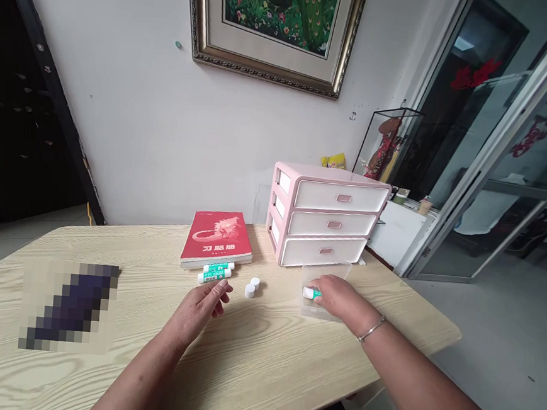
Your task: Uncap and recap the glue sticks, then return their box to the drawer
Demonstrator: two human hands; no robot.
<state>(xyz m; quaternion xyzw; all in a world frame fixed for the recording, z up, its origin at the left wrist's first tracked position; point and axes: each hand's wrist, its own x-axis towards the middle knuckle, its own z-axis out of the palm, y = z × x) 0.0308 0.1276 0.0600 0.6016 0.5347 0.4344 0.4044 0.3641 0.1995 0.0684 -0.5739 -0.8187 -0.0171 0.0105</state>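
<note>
A pink drawer unit (328,217) and red book (217,239) stand on the wooden table (265,368) beneath a framed picture (274,25)

Domestic interior, probably a living room. A gilt-framed peacock painting (277,23) hangs on the plain white wall above a light wooden counter (252,361). On the counter, below the painting, stand a pink three-drawer desk organiser (325,217) and a red book (217,238). Right of the organiser, sliding glass doors (503,172) carry red paper-cut decorations.
</note>
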